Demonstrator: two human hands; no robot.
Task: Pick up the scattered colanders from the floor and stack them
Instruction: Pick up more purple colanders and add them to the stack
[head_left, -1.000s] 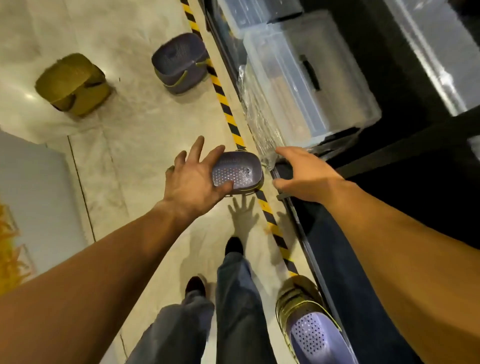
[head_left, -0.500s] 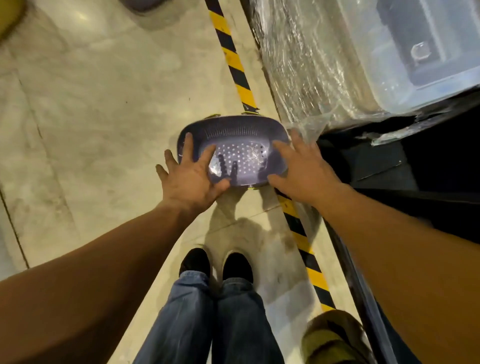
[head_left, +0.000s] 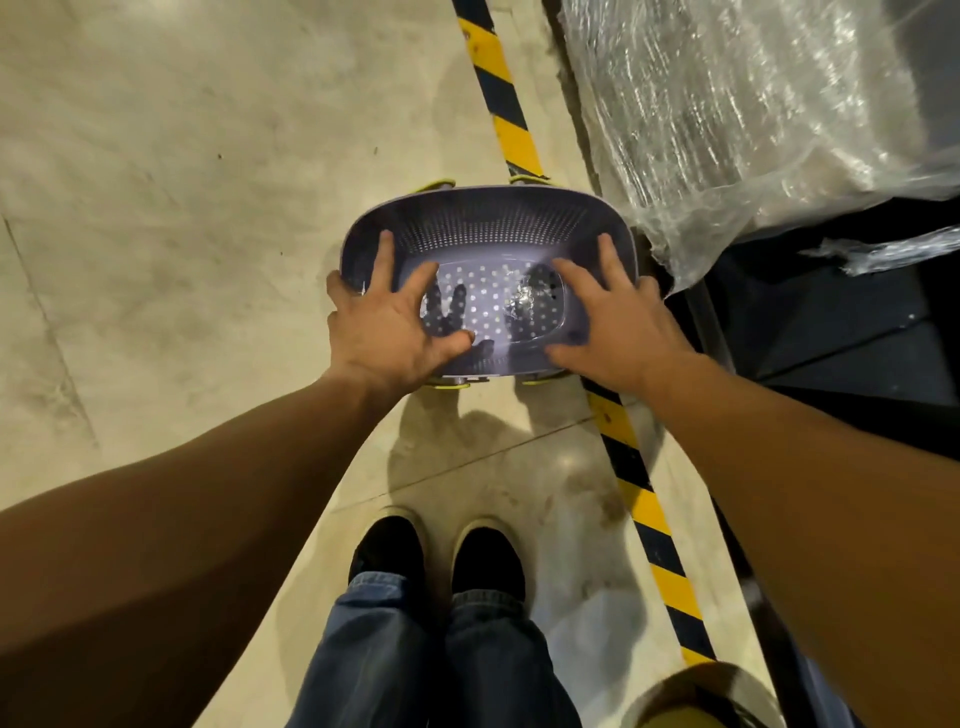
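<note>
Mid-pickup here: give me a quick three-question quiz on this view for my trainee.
1. True or false: only the left hand touches the purple colander.
2. What passes beneath the colander? A) yellow-black striped floor tape B) a red hose C) a blue rope
3. Fill in: the plastic wrap lies on the colander's ____ side.
Key: 1 false, the right hand touches it too; 2 A; 3 right.

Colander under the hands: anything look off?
The colander sits across the striped tape, close beside the plastic wrap, and seems base-up. The left hand and right hand rest on it. No damage shows.
</note>
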